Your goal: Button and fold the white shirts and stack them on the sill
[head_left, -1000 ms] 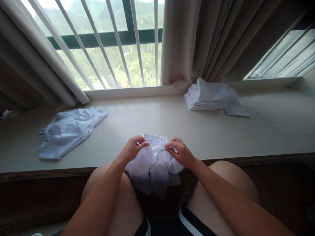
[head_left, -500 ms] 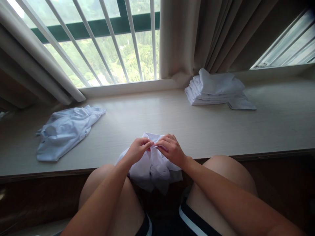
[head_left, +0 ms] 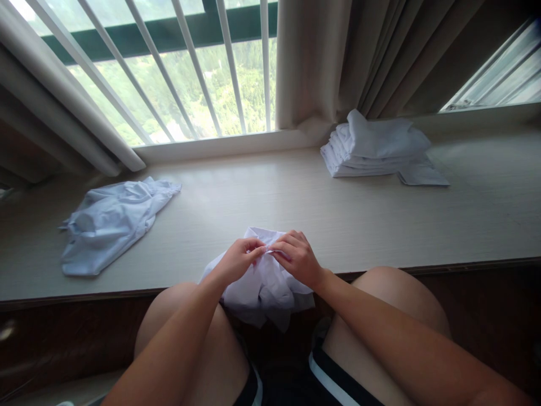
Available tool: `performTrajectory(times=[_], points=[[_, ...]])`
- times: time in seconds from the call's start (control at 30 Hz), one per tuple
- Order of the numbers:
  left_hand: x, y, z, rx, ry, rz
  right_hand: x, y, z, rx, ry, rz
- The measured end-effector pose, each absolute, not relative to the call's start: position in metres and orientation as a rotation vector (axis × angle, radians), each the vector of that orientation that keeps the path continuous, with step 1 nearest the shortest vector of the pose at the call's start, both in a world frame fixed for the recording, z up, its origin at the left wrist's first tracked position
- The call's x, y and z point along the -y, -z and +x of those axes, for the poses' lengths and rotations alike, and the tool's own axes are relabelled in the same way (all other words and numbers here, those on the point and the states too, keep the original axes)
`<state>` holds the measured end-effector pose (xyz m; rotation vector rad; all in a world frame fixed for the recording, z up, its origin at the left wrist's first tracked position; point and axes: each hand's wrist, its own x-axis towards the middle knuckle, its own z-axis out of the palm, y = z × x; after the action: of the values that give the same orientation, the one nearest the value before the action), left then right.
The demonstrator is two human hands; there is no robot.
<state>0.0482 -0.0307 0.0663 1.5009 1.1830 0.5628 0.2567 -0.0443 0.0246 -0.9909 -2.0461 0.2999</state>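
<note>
A white shirt (head_left: 264, 287) lies bunched over the near edge of the sill, its lower part hanging down between my knees. What looks like its collar (head_left: 264, 232) points away from me. My left hand (head_left: 243, 256) pinches the cloth just below that collar with thumb and forefinger. From the other side, my right hand (head_left: 296, 256) grips the same spot, fingertips almost touching those of the left. The small detail between the fingertips is hidden.
A crumpled white garment (head_left: 114, 225) lies on the pale sill (head_left: 236, 192) to the left. At the back right stands a stack of folded white garments (head_left: 376, 146). Grey curtains (head_left: 313, 62) hang beside the barred window (head_left: 203, 73). My knees (head_left: 393, 293) are against the sill's front edge.
The view has shifted slightly. Both hands stay at the same place on the shirt, with only small finger movement.
</note>
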Motion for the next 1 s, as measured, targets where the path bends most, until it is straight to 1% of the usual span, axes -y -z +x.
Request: performTrajectory(times=[0.33, 0.53, 0.7, 1.0], points=[[0.033, -0.058, 0.058, -1.172, -0.641, 1.328, 0.048, -0.026, 0.257, 2.039, -0.235, -1.060], [0.035, -0.064, 0.055, -1.091, -0.657, 1.233, 0.048, -0.027, 0.258, 2.048, -0.195, -1.070], [0.037, -0.069, 0.055, -1.071, -0.627, 1.298, 0.047, -0.025, 0.259, 2.058, -0.163, -1.046], [0.036, -0.059, 0.055, -1.105, -0.660, 1.434, 0.046, -0.022, 0.259, 2.078, -0.051, -1.017]])
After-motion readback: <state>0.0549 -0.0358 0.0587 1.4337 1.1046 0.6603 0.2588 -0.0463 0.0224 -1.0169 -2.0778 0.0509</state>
